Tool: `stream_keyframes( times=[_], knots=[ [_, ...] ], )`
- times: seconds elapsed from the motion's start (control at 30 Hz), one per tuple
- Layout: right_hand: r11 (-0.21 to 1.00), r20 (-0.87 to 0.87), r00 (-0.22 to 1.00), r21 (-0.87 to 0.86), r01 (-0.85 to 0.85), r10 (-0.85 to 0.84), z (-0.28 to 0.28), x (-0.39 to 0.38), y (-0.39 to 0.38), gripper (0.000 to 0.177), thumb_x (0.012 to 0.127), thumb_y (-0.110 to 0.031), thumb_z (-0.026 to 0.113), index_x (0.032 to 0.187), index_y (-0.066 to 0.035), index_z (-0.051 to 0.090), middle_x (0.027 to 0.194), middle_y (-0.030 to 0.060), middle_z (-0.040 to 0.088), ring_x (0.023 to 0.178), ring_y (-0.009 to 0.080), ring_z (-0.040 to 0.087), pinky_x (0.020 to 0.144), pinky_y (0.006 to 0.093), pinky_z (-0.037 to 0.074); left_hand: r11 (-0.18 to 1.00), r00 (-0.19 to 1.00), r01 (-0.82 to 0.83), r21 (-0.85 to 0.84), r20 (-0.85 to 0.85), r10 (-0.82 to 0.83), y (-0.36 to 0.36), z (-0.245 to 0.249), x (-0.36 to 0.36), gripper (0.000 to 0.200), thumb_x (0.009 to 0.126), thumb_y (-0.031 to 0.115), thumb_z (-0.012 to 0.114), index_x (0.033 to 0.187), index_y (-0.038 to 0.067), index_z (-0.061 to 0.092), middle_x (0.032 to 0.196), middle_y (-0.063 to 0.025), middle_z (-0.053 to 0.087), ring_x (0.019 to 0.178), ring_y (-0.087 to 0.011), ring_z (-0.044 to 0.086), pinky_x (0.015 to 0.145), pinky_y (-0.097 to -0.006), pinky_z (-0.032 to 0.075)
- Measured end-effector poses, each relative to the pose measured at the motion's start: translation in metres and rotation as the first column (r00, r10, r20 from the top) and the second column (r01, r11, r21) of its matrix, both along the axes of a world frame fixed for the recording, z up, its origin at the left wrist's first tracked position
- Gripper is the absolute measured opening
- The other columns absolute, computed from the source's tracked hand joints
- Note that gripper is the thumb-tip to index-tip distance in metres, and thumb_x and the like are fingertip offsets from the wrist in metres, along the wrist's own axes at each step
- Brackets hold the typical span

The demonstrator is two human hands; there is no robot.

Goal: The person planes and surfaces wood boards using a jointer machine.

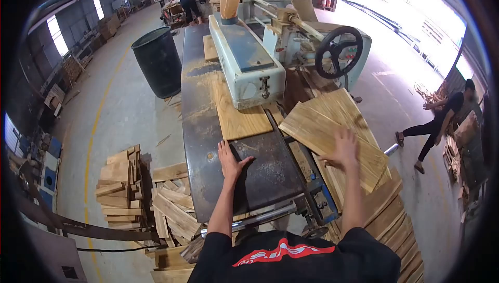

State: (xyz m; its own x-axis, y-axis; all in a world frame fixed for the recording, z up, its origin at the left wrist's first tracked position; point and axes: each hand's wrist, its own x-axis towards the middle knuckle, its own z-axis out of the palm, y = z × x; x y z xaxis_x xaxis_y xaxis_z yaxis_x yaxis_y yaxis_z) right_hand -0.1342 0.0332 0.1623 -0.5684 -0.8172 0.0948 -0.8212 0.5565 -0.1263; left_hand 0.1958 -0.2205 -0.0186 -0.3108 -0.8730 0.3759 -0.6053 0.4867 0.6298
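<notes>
Meeting board (pixel 244 124) edge, left hand (pixel 232 165), right hand (pixel 344 153) at planks (pixel 313 127), wide aisle (pixel 115 111)

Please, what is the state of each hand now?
Left hand: open, fingertips beside the light-brown flat wooden board.
Right hand: open, over light-brown stacked wooden boards; contact unclear.

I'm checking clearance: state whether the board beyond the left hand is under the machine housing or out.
Partly under: the machine housing hides part of the board, whose near end lies out on the table.

woodworking shop: machine (pixel 252 69), stacked boards (pixel 115 172)
</notes>
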Motion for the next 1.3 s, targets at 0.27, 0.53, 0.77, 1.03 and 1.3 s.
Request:
stream_keyframes(
  times=[0.27, 0.53, 0.77, 1.03, 1.3],
  knots=[
    [0.992, -0.105, 0.995, 0.124, 0.013, 0.000, -0.021, -0.035, 0.061, 0.146, 0.044, -0.060, 0.101, 0.168, -0.019, 0.036, 0.172, 0.0283, 0.024, 0.159, 0.0511, 0.022, 0.129, 0.0651, 0.016, 0.996, 1.000, 0.000, -0.088, -0.025, -0.002, -0.007, -0.021, 0.000, 0.116, 0.074, 0.053, 0.095, 0.155, -0.013, 0.043, 0.160, -0.0342, 0.045, 0.156, -0.0472, 0.034, 0.128, -0.0516, 0.031],
    [0.980, -0.142, 0.989, 0.185, 0.075, -0.049, 0.005, -0.001, 0.054, 0.129, 0.046, -0.064, 0.095, 0.158, -0.014, 0.053, 0.161, 0.0310, 0.040, 0.148, 0.0543, 0.037, 0.124, 0.0679, 0.028, 0.991, 0.966, 0.071, -0.113, -0.241, -0.097, 0.056, -0.013, 0.020, 0.067, 0.088, 0.033, 0.090, 0.137, -0.004, 0.064, 0.151, -0.0316, 0.058, 0.150, -0.0468, 0.047, 0.122, -0.0490, 0.040],
    [0.996, 0.802, 0.598, -0.042, 0.079, -0.013, 0.006, 0.012, 0.049, 0.095, 0.070, -0.073, 0.086, 0.127, 0.001, 0.073, 0.109, 0.0137, 0.074, 0.104, 0.0231, 0.071, 0.096, 0.0315, 0.055, 0.952, 0.893, 0.295, 0.086, -0.378, -0.242, 0.198, 0.016, 0.048, 0.053, 0.084, 0.024, 0.092, 0.127, 0.000, 0.073, 0.148, -0.0218, 0.065, 0.148, -0.0415, 0.053, 0.120, -0.0482, 0.043],
    [0.945, 0.864, -0.420, -0.167, 0.282, 0.278, -0.047, 0.117, 0.038, 0.083, 0.086, -0.080, 0.066, 0.124, -0.006, 0.071, 0.105, 0.0133, 0.076, 0.097, 0.0264, 0.075, 0.086, 0.0421, 0.061, 0.570, 0.705, 0.706, 0.419, -0.493, -0.510, 0.291, 0.085, 0.056, 0.158, 0.053, 0.041, 0.108, 0.172, 0.000, 0.012, 0.178, -0.0231, 0.017, 0.165, -0.0346, 0.020, 0.132, -0.0485, 0.023],
    [0.845, 0.396, -0.763, -0.394, 0.361, 0.510, -0.060, 0.187, 0.033, 0.100, 0.095, -0.083, 0.046, 0.153, -0.002, 0.050, 0.129, 0.0229, 0.068, 0.113, 0.0371, 0.071, 0.099, 0.0501, 0.059, 0.824, 0.829, 0.517, 0.232, -0.376, -0.414, 0.317, 0.074, 0.071, 0.151, 0.068, 0.022, 0.103, 0.171, -0.001, -0.004, 0.175, -0.0257, 0.024, 0.161, -0.0315, 0.031, 0.128, -0.0434, 0.031]
  ],
)
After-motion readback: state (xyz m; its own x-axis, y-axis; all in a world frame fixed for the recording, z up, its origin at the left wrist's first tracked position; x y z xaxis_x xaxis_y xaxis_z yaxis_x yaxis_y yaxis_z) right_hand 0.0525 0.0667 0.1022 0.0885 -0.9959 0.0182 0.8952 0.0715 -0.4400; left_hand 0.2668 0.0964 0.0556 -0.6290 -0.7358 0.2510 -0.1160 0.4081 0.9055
